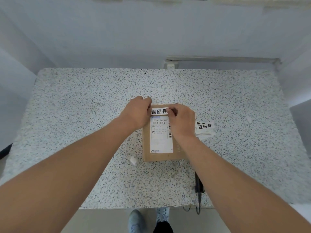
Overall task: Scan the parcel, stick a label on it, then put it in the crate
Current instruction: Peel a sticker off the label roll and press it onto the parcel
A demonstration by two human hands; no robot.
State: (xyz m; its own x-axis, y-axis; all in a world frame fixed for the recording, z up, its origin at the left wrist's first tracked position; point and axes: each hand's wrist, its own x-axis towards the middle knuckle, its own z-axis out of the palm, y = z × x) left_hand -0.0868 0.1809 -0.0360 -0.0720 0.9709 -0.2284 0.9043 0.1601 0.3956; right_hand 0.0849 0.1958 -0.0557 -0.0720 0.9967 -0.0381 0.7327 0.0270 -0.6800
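Observation:
A flat brown cardboard parcel lies on the speckled table, with a white shipping slip on its top face. Across the parcel's far end sits a white label with black characters. My left hand pinches the label's left end. My right hand pinches its right end, and both hands rest on the parcel. No crate can be seen.
A small stack of the same labels lies just right of the parcel. A black handheld scanner with a cable lies near the table's front edge. A bit of white backing paper sits left of the parcel. Walls close in behind and beside the table.

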